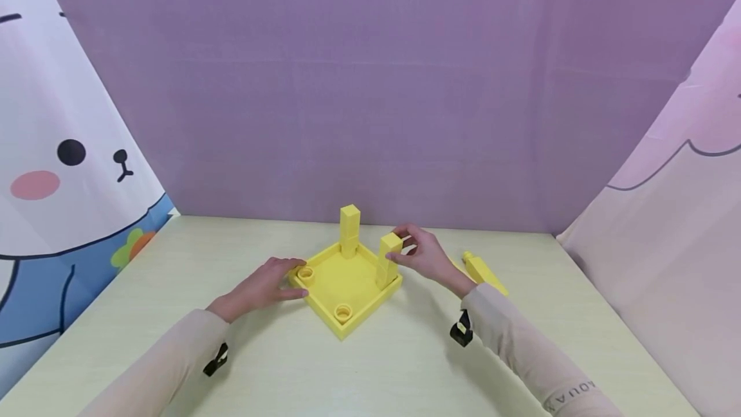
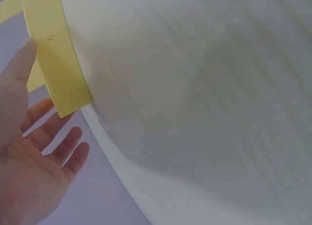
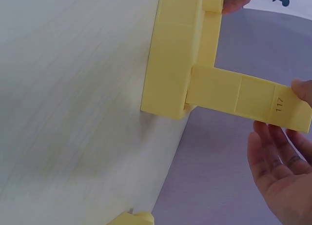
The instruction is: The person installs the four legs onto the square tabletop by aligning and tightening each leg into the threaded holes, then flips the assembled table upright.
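Observation:
A square yellow tray-like base [image 1: 343, 278] with a raised rim lies cornerwise on the table. My left hand [image 1: 260, 288] holds its left corner, thumb on the near side and fingers round the far side. At the right corner stands a square yellow leg [image 1: 390, 253], marked 117 in the right wrist view. My right hand [image 1: 427, 255] pinches that leg near its top, between thumb and fingers. Another yellow leg [image 1: 350, 227] rises from the back corner. Round sockets show at the left corner [image 1: 305, 273] and the front corner [image 1: 343, 313].
Right of the base, partly behind my right wrist, lies a loose yellow leg [image 1: 485, 272] with a rounded peg at its end, a second yellow piece beside it. A purple cloth [image 1: 370, 95] hangs along the table's back edge, with printed cloths at both sides.

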Demonstrator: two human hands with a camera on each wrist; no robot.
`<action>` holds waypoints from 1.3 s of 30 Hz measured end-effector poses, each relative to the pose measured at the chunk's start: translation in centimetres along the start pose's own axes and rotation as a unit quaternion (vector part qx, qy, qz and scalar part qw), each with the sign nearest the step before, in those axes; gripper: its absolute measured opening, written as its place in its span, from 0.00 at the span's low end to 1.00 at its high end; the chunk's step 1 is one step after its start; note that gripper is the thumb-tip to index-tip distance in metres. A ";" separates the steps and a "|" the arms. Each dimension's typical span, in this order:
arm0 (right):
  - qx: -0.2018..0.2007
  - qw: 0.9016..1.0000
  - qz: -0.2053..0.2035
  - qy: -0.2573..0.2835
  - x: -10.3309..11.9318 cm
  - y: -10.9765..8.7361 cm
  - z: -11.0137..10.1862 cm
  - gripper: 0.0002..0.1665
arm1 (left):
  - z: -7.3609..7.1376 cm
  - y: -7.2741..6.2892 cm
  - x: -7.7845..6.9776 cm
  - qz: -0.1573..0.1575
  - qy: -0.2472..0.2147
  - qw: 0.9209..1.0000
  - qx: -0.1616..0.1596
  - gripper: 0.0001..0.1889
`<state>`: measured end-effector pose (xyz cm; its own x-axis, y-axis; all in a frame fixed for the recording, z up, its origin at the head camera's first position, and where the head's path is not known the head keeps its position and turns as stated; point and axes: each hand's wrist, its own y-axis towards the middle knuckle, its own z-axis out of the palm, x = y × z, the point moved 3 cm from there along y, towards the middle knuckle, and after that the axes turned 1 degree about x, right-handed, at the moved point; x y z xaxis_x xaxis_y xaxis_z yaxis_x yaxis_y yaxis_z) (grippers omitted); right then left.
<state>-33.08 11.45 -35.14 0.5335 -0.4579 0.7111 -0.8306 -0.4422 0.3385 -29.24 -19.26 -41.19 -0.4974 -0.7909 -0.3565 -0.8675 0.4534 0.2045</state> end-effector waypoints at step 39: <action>0.092 0.990 0.045 0.093 -2.5 2.4 -1.6 0.27 | 0.3 -1.8 -3.3 0.028 0.003 0.999 0.016 0.26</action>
<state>-36.67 12.77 -35.14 0.4057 -0.3596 0.8403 -0.8211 -0.5472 0.1623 -26.08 -17.35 -40.63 -0.5455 -0.7664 -0.3391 -0.8377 0.5102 0.1947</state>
